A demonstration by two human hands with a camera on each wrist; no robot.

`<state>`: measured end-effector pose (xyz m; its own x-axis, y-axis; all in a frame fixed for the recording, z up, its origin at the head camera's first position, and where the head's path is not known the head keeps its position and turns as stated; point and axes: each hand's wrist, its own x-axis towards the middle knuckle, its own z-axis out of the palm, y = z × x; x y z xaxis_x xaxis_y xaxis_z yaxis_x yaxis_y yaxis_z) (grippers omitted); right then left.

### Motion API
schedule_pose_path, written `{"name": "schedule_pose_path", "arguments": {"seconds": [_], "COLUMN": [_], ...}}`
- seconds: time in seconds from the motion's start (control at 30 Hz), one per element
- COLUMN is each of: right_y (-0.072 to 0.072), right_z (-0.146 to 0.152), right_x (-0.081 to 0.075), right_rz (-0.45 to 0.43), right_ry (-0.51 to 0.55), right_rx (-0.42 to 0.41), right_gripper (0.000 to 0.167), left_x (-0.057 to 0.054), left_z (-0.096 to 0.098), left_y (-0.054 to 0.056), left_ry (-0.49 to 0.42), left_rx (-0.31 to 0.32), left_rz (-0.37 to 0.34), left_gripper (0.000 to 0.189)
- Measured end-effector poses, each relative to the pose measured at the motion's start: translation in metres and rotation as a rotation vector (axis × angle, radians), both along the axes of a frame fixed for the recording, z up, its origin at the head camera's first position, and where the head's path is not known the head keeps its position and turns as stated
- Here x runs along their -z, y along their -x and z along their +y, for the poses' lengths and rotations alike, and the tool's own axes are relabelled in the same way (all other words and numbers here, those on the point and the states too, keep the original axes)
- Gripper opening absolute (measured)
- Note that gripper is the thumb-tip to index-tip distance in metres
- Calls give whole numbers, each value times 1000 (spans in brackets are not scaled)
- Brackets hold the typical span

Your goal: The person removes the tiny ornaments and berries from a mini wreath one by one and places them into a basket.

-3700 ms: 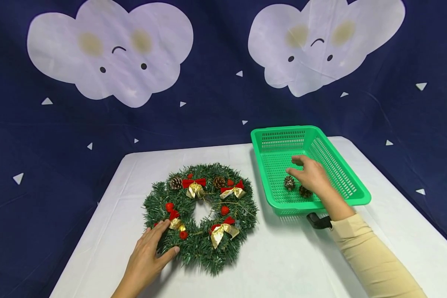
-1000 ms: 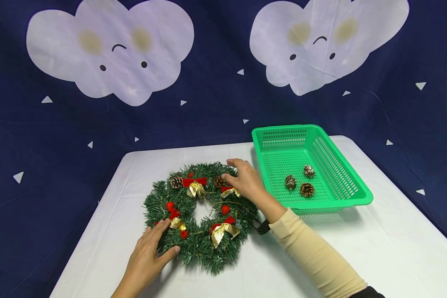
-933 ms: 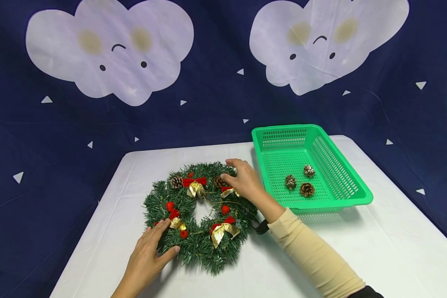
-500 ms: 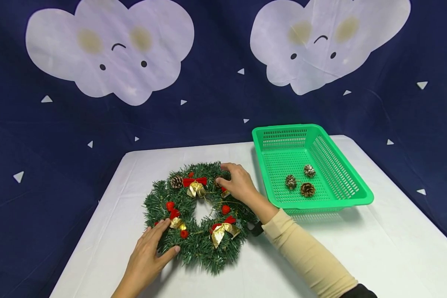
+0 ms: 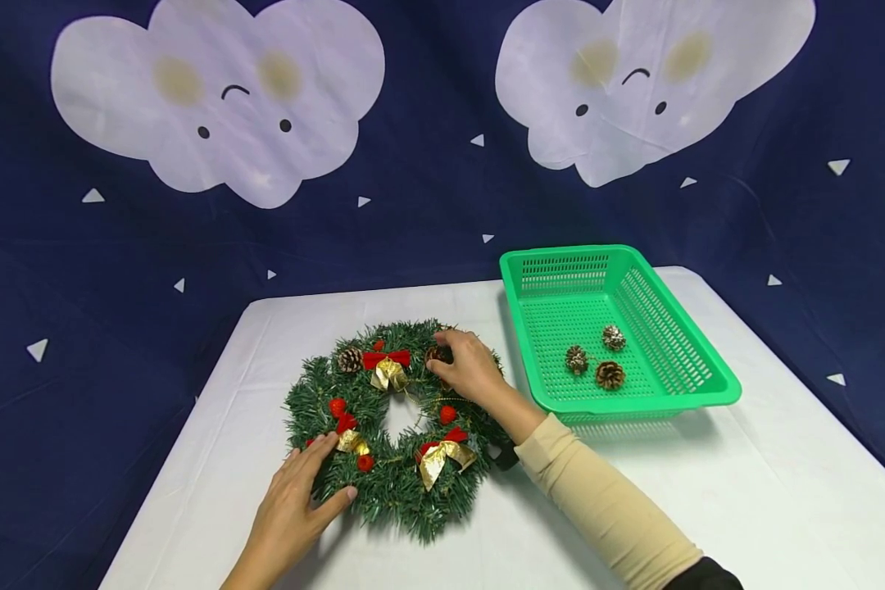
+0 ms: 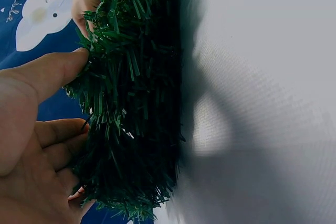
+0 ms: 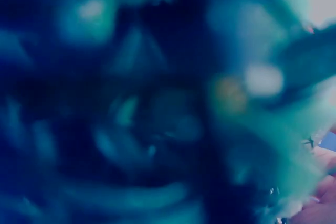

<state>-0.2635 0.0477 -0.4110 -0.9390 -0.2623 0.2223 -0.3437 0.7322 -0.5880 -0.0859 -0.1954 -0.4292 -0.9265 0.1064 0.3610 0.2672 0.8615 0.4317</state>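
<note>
A green tinsel wreath [image 5: 398,500] with red-and-gold bows, red berries and pine cones lies on the white table. My left hand [image 5: 288,500] rests on its near left side, fingers spread and fairly straight; in the left wrist view the thumb and fingertips touch the wreath's edge [image 6: 126,93]. My right hand [image 5: 475,373] reaches over the far right side, thumb and fingers curled around a pine cone [image 5: 437,354] in the wreath. The hand partly covers this cone and hides the bow beside it. Another pine cone [image 5: 350,360] sits at the wreath's far left.
A green plastic basket [image 5: 519,328] stands right of the wreath. Inside it lie a brown pine cone [image 5: 610,375] and two frosted pine cones [image 5: 577,360]. A dark blue cloth with clouds hangs behind the table [image 5: 767,459]. Blurred greenery fills most of the right wrist view.
The right hand has left the basket, where three pine cones now show, and come over the wreath. It has lowered leftward and its fingers have closed around the cone. The left hand stays still.
</note>
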Motion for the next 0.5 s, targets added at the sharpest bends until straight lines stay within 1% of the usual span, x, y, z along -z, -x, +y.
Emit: {"name": "schedule_pose_path", "arguments": {"seconds": [0.17,0.27,0.4,0.5], "right_y": [1,2,3,4], "right_z": [0,0,-1,-1], "right_x": [1,3,6,8], "right_rz": [8,11,36,61], "right_ry": [-22,-26,-33,-44], "right_rx": [-4,-10,-16,-14], "right_gripper": [49,49,48,47], "left_x": [0,0,0,1], "left_z": [0,0,0,0], "left_y": [0,0,0,0], "left_ry": [-2,-2,2,5], "left_rx": [-2,0,0,-1], "left_rz": [-8,0,15,13], "left_gripper": [73,73,73,73]}}
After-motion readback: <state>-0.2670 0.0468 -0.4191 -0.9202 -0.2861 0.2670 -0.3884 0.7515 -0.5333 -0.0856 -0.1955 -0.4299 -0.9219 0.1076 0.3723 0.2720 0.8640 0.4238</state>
